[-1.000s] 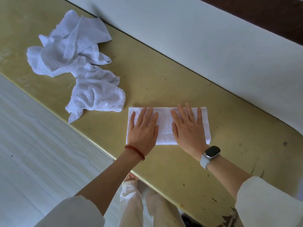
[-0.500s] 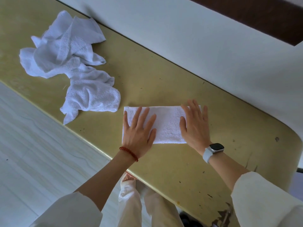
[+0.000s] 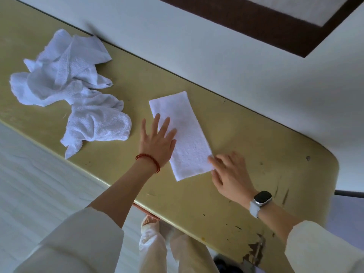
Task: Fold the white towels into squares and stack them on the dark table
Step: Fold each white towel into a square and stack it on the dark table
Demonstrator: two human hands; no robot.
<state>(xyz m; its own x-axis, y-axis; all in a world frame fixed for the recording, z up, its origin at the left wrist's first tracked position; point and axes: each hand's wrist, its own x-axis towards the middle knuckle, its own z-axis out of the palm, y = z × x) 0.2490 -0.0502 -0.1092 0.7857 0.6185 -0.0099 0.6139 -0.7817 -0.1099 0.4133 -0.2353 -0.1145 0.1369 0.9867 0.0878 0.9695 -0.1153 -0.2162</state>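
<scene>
A white towel folded into a long strip lies diagonally on the yellowish table. My left hand rests flat on the strip's left edge with its fingers spread. At the strip's near right corner, my right hand has its index finger and thumb closed on the cloth. A heap of crumpled white towels lies at the table's left, and one more bunched towel sits just in front of it.
A white wall runs along the table's far side. The table's rounded right end has chipped paint near the front edge. Pale floor lies to the left, and my legs stand below the table edge.
The strip has turned from lying sideways to lying diagonally. My right hand slid off its top to the near right corner, and my left hand shifted to its left edge.
</scene>
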